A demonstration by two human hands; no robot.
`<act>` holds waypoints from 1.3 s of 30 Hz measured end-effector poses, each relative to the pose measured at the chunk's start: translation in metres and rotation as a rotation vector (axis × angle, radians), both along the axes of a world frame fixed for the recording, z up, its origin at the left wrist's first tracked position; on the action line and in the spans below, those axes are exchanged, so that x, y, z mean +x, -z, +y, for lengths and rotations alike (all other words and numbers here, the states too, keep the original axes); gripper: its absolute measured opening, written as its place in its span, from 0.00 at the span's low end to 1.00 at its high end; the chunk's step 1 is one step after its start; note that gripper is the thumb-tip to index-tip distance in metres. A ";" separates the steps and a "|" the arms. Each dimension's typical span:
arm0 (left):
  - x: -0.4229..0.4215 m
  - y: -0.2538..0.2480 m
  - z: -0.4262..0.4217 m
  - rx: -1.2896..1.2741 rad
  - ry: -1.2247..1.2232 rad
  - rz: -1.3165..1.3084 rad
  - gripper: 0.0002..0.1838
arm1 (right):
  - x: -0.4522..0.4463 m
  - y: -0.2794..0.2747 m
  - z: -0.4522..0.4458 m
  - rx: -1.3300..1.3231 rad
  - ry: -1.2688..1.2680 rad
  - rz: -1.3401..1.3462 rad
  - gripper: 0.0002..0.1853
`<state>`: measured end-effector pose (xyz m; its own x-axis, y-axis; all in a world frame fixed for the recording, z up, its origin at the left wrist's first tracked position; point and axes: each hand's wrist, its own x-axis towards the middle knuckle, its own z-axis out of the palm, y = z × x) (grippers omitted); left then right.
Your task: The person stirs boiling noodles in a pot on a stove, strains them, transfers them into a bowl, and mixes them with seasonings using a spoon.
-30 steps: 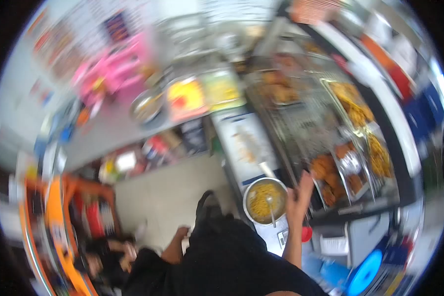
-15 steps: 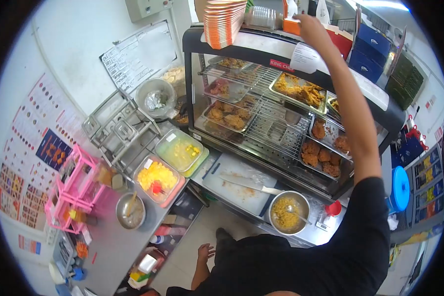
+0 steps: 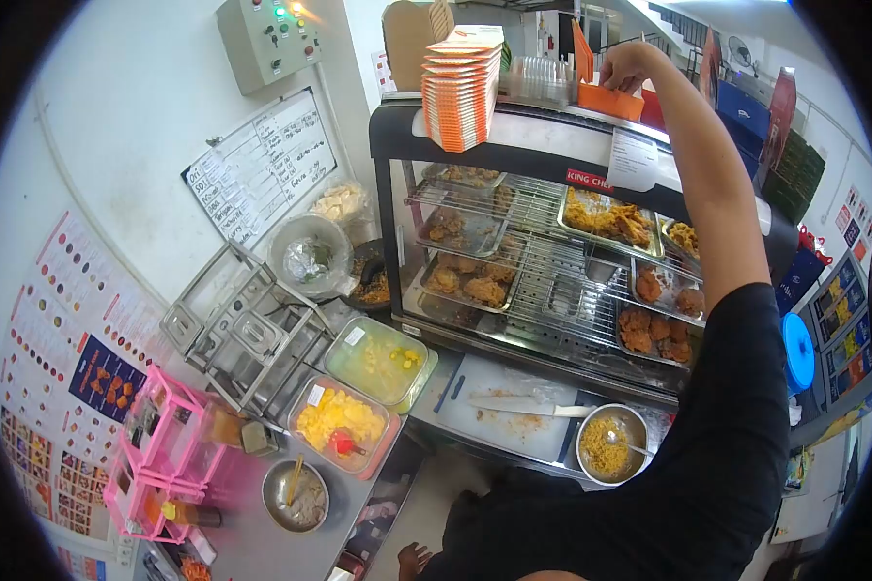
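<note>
My right hand (image 3: pixel 626 66) reaches up over the food warmer (image 3: pixel 543 126) and dips into an orange box (image 3: pixel 610 101) on its top. Its fingers are bent together and partly hidden by the box, so what they hold cannot be made out. My left hand (image 3: pixel 414 559) hangs low by my side above the floor, fingers loosely apart, holding nothing. Beside the orange box are clear plastic cups (image 3: pixel 541 79) and a tall stack of orange-and-white folded cartons (image 3: pixel 458 92). Behind the warmer's glass, fried chicken (image 3: pixel 606 215) lies on metal trays.
Below the warmer are a cutting board (image 3: pixel 499 426) with a knife (image 3: pixel 528 408) and a bowl of yellow food (image 3: pixel 610 443). To the left stand tubs of yellow food (image 3: pixel 339 418), a metal bowl (image 3: pixel 295 496), a wire rack (image 3: pixel 252 334) and a pink shelf (image 3: pixel 155 455).
The view has tilted up and shifted left. My right hand has moved from above the orange box's edge down into it. My left hand still hangs low.
</note>
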<state>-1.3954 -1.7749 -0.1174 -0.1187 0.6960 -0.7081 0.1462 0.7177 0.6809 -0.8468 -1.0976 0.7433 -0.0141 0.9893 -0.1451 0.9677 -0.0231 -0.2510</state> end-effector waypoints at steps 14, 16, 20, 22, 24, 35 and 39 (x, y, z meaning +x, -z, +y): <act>0.029 0.013 0.103 0.211 0.586 0.596 0.25 | 0.002 0.007 -0.022 0.086 0.011 0.126 0.06; 0.026 0.013 0.110 0.194 0.563 0.560 0.25 | 0.008 0.006 -0.014 0.068 -0.007 0.157 0.06; 0.019 0.010 0.116 0.193 0.528 0.509 0.24 | 0.016 0.007 -0.005 0.041 -0.048 0.181 0.06; 0.014 0.010 0.114 0.197 0.525 0.493 0.24 | 0.017 0.009 -0.002 0.048 -0.078 0.163 0.08; 0.012 0.009 0.112 0.200 0.521 0.479 0.24 | 0.016 0.010 0.002 0.064 -0.118 0.129 0.10; 0.015 -0.091 0.201 -0.101 0.961 0.415 0.26 | -0.008 0.011 -0.004 0.097 -0.089 -0.225 0.18; 0.100 -0.408 0.298 0.555 0.647 0.270 0.23 | -0.005 0.014 0.002 0.060 -0.044 -0.082 0.18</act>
